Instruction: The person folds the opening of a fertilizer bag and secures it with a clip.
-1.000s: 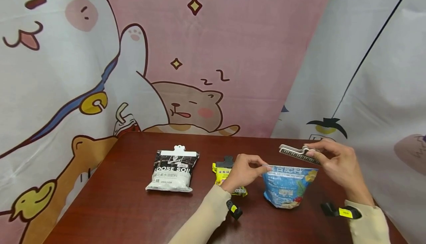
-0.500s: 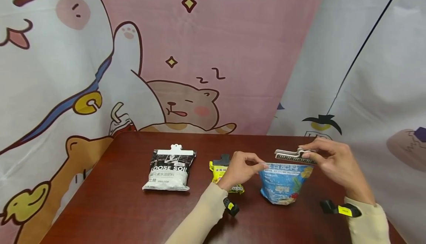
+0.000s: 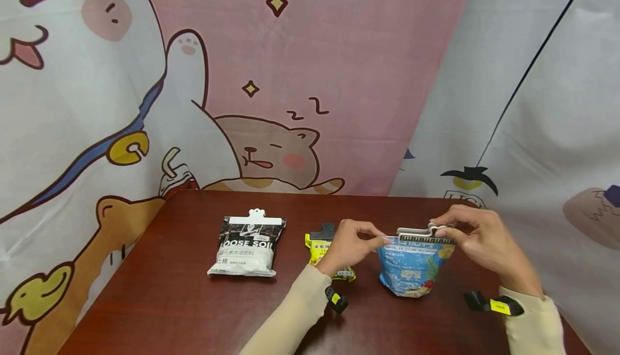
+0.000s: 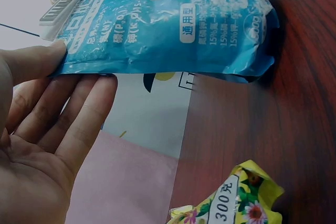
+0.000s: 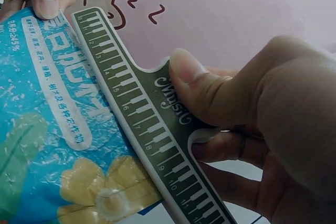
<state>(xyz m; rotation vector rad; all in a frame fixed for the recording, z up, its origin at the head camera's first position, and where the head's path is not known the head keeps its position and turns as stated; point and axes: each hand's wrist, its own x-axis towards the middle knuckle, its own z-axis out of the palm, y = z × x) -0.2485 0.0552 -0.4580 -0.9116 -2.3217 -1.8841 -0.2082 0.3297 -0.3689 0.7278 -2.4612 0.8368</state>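
A blue fertilizer bag [image 3: 409, 269] stands upright on the right half of the table. My left hand [image 3: 353, 245] pinches its top left corner between thumb and fingers; the left wrist view shows the thumb on the near face of the bag [image 4: 173, 24]. My right hand [image 3: 484, 239] grips a long clip [image 3: 421, 235] by its handle. In the right wrist view the clip [image 5: 142, 119] has a piano-key pattern and the word Music, and it lies along the bag's top edge. Whether its far jaw sits behind the bag is hidden.
A black and white LOOSE SOIL bag [image 3: 247, 250] with a white clip [image 3: 256, 218] lies at the left. Behind my left hand is a yellow bag [image 3: 317, 250] with a dark clip [image 3: 324, 231]. A cartoon curtain [image 3: 368, 75] hangs behind the brown table [image 3: 160, 290].
My right hand has lowered the clip from above the bag onto its top edge. The left hand keeps pinching the bag's corner. The view has shifted slightly.
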